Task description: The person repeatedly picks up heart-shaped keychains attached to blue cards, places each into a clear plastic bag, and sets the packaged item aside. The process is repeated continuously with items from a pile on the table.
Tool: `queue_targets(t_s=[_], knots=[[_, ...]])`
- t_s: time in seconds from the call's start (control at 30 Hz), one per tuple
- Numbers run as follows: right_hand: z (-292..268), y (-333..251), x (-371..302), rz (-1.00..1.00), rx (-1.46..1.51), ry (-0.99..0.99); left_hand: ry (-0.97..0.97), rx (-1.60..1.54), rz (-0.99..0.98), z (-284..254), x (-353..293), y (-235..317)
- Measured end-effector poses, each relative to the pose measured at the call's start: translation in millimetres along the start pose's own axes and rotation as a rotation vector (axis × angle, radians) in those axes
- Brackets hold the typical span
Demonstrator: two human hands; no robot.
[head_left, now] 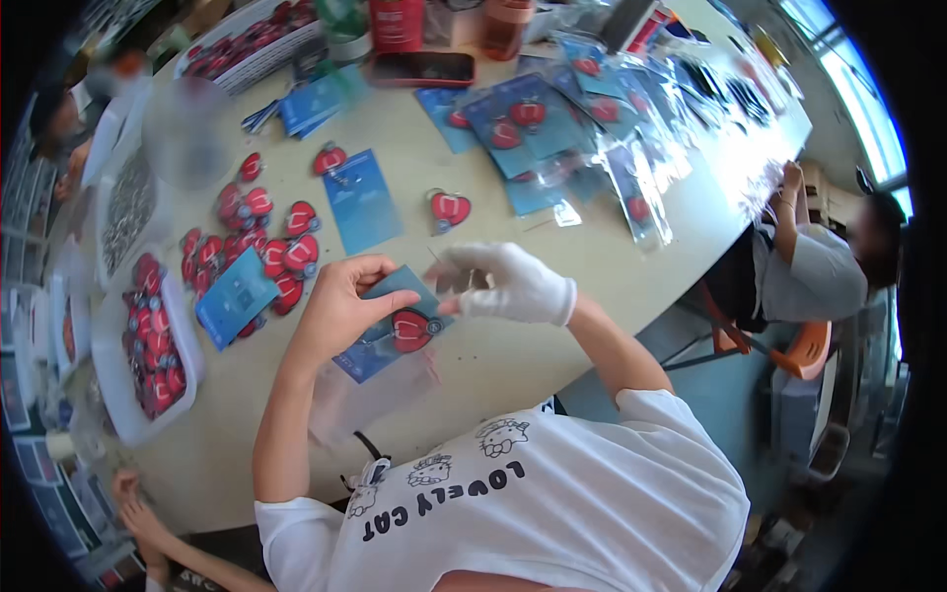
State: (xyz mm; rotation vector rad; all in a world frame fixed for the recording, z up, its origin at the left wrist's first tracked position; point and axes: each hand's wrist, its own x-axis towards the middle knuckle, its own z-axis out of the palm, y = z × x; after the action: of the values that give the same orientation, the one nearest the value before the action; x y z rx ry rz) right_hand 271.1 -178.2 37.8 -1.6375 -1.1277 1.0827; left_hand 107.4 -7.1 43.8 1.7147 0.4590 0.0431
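My left hand, bare, pinches a blue backing card between thumb and fingers above the table. A red heart-shaped charm with a small dark round tag lies against the card's face. At the card's right edge is my right hand, in a white glove with the fingertips bare. Its fingers are bent and smeared by motion, so whether they grip anything is unclear. Just beyond the hands, a loose red charm lies on the table. Another blue card is beside it, a charm at its top.
Left of my hands lie a heap of red charms and a blue card. White bins hold charms and metal parts. Carded charms in clear bags spread behind, near a phone. A person sits at right.
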Motion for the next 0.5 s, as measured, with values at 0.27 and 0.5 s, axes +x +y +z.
queue_targets(t_s=[0.27, 0.5], knots=[[-88.2, 40.3, -31.6, -0.022, 0.269, 0.745, 0.524, 0.580, 0.473, -44.2, 32.6, 8.7], [-170.8, 64.0, -1.3, 0.015, 0.302, 0.917, 0.510, 0.948, 0.415, -111.1, 80.0, -42.2]])
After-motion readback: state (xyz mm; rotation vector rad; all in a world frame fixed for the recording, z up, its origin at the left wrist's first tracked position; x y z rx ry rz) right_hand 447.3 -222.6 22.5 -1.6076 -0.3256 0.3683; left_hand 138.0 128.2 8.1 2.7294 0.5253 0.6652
